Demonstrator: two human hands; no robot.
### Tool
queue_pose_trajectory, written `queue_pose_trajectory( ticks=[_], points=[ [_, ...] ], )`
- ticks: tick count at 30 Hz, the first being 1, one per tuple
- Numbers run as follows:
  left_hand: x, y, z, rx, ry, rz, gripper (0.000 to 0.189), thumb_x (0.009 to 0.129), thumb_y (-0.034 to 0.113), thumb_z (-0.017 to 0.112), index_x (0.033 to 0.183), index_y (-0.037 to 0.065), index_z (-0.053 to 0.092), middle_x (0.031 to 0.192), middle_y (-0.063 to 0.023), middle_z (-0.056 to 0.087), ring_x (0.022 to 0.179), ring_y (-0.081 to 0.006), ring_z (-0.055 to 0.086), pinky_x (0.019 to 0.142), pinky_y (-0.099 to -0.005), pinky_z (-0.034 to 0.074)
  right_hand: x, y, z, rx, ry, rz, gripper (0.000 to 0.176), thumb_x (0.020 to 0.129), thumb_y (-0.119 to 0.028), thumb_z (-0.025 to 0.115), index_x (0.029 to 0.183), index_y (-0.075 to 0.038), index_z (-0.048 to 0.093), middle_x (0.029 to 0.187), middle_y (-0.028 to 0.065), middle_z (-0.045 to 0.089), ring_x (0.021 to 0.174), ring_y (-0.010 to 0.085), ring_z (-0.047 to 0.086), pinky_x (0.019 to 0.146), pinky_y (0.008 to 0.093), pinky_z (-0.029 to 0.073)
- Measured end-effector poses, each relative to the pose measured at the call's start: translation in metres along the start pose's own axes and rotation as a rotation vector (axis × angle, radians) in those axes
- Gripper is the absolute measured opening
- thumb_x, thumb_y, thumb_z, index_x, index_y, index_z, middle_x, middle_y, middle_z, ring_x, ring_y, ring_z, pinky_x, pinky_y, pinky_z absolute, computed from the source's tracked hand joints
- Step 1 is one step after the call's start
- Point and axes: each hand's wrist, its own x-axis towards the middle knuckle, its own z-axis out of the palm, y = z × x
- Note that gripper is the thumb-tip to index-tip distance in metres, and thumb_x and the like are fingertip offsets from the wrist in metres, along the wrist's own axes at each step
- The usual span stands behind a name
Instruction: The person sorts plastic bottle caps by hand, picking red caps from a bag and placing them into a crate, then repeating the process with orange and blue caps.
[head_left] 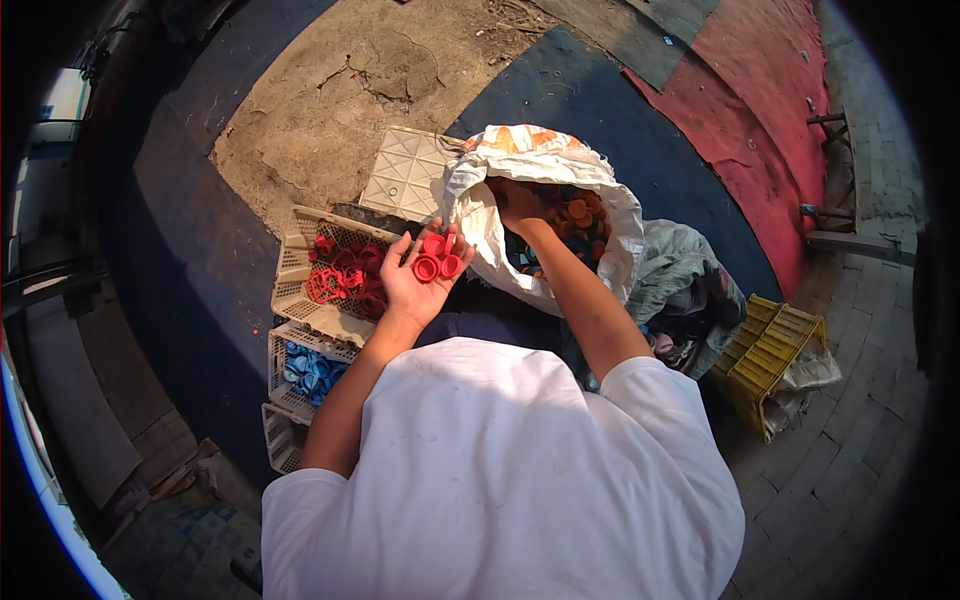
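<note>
While my left grip [418, 280] lies wide, palm up, carrying red caps [436, 258], my right grip [515, 205] sits inside the sack [470, 215] just beside it. I cannot tell whether the right grip is closed. A crate [297, 262] lies just left.

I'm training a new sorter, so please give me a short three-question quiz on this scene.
1. True or false: the left hand has red caps lying on its open palm.
2. Where is the right hand? A: inside the white sack. B: on a yellow crate. C: on the person's lap.
3. Fill in: the crate just nearer the person than the red-cap crate holds ___ caps.

Key: 1 true; 2 A; 3 blue.
</note>
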Motion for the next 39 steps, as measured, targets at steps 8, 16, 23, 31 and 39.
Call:
queue_pose_trajectory(
  ticks=[8,16,23,31,39],
  points=[
    [-0.004,0.003,-0.004,-0.003,0.020,0.033,0.046,0.099,0.034,0.053,0.134,0.004,0.053,0.132,-0.0209,0.060,0.124,-0.0350,0.058,0.114,-0.0548,0.042,0.002,-0.027,-0.011,0.074,0.001,0.073,0.042,0.092,-0.042,0.065,0.125,-0.017,0.070,0.130,0.0138,0.068,0.122,0.0331,0.064,0.100,0.0455,0.050],
    [-0.003,0.006,-0.003,0.009,0.024,0.042,0.045,0.099,0.034,0.053,0.133,0.004,0.054,0.130,-0.0197,0.061,0.123,-0.0344,0.058,0.114,-0.0544,0.043,0.008,-0.007,0.017,0.050,0.215,-0.093,0.035,0.092,-0.030,0.066,0.123,-0.016,0.070,0.128,0.0146,0.069,0.119,0.0370,0.064,0.100,0.0437,0.050],
    [0.002,0.003,0.001,-0.002,0.040,0.018,0.045,0.099,0.033,0.053,0.132,0.003,0.055,0.128,-0.0196,0.061,0.121,-0.0350,0.060,0.113,-0.0555,0.043,0.017,0.002,0.016,-0.022,0.102,-0.113,0.040,0.091,-0.036,0.066,0.127,-0.018,0.068,0.127,0.0138,0.069,0.117,0.0370,0.065,0.099,0.0433,0.051],
    [0.005,0.001,0.003,-0.006,0.047,0.015,0.046,0.099,0.033,0.053,0.133,0.003,0.054,0.128,-0.0201,0.061,0.120,-0.0350,0.060,0.113,-0.0548,0.043,-0.017,-0.021,-0.033,0.243,-0.047,0.161,0.058,0.076,-0.041,0.084,0.118,-0.005,0.068,0.122,0.0142,0.071,0.110,0.0299,0.069,0.095,0.0387,0.053],
    [0.012,0.000,0.004,0.017,0.073,-0.002,0.046,0.097,0.034,0.058,0.131,0.003,0.055,0.129,-0.0191,0.061,0.121,-0.0350,0.060,0.112,-0.0575,0.044,-0.060,0.016,-0.056,0.599,0.183,0.052,0.045,0.074,-0.014,0.084,0.113,0.000,0.067,0.103,0.0106,0.072,0.095,0.0204,0.069,0.085,0.0330,0.054]
  ],
)
